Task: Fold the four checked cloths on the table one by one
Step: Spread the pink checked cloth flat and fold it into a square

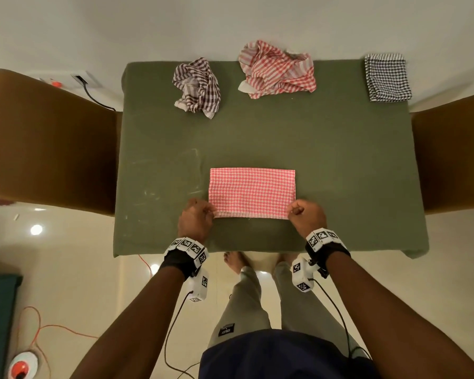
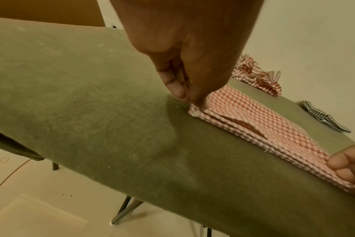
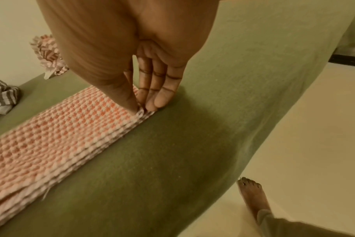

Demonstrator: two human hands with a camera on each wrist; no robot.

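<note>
Pink cloth (image 1: 251, 191), half-folded: left hand (image 1: 195, 220) and right hand (image 1: 307, 216) pinch its near corners; next, likely fold crosswise.

pink-white checked cloth (image 1: 251, 191) | brown-white checked cloth (image 1: 197, 87) | red-white checked cloth (image 1: 278, 71) | black-white checked cloth (image 1: 387, 77) | olive-green table (image 1: 340, 160)

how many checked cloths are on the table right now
4. Pink checked cloth, folded to a rectangle near the front edge, a hand pinching each near corner; crumpled brown one far left; crumpled red one far middle; folded black one far right.
</note>
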